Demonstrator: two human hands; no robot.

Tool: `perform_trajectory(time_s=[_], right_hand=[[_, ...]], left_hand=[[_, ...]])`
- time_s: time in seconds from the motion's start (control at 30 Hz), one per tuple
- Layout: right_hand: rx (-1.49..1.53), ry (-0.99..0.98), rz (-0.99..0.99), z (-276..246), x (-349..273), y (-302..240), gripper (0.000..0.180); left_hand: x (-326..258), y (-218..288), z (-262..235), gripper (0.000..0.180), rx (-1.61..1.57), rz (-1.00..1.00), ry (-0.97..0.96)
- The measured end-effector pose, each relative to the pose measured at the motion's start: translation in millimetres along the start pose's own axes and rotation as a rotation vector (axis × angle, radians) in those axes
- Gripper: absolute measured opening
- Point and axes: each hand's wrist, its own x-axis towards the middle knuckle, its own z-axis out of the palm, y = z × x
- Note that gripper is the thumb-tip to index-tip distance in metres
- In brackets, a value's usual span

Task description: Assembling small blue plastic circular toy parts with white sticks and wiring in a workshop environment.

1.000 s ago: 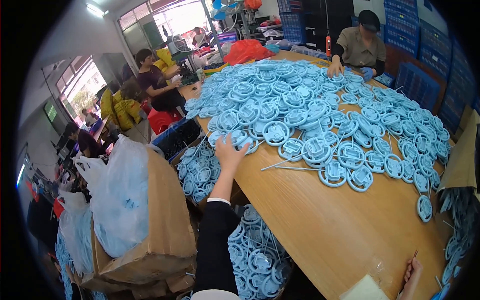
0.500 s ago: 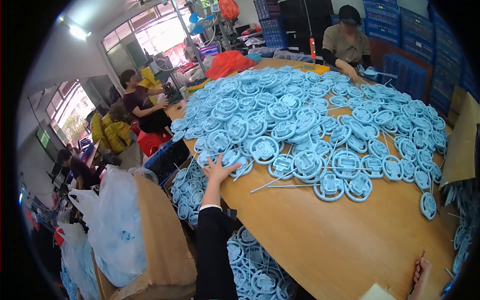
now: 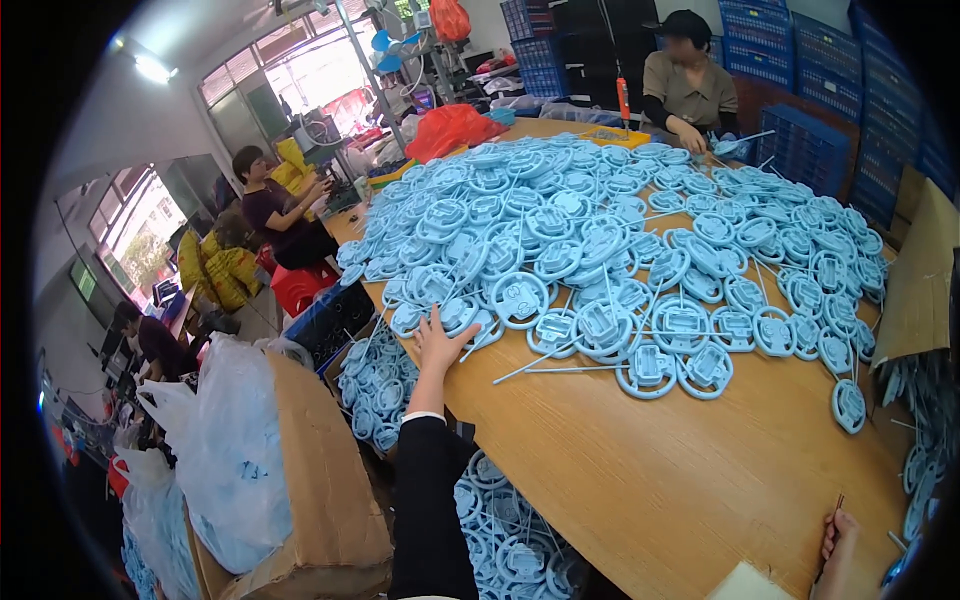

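My left hand (image 3: pixel 438 345) rests at the left edge of the table with its fingers spread, over the nearest light blue round plastic parts (image 3: pixel 458 314). Its fingertips meet or nearly meet them; whether they press on one I cannot tell. These ring-shaped pieces, some with thin sticks, lie in a big heap (image 3: pixel 600 240). Low on the right, my right hand (image 3: pixel 840 537) is closed around a thin dark stick (image 3: pixel 840 502) whose tip points up. Below that hand lies a pale flat piece (image 3: pixel 748 583), partly cut off by the frame.
Boxes of the same blue parts (image 3: pixel 375 390) stand below the table's left edge, beside a cardboard carton (image 3: pixel 325 470) with plastic bags. Another carton (image 3: pixel 920 285) borders the right side. Across the table a person (image 3: pixel 690 85) handles blue parts; another person (image 3: pixel 280 205) sits at left.
The view has shifted slightly. My left hand stays at the same parts with its fingers spread. The person across the table has turned the head, and the seated person at left has raised the hands.
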Motion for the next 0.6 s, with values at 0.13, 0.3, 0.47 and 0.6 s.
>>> perform_trajectory(time_s=[0.13,0.3,0.47,0.6], right_hand=[[0.033,-0.027,-0.017,-3,17,10,0.024],[0.059,-0.035,-0.079,-8,12,8,0.024],[0.065,-0.014,-0.070,-10,3,9,0.023],[0.107,0.000,-0.066,-2,-14,-7,0.022]], left_hand=[[-12,3,0,0.106,0.007,0.064,0.123],[-39,35,6,0.101,0.122,0.429,0.277],[-91,102,30,0.103,-0.024,0.680,-0.005],[-112,144,56,0.104,0.055,0.585,-0.276]])
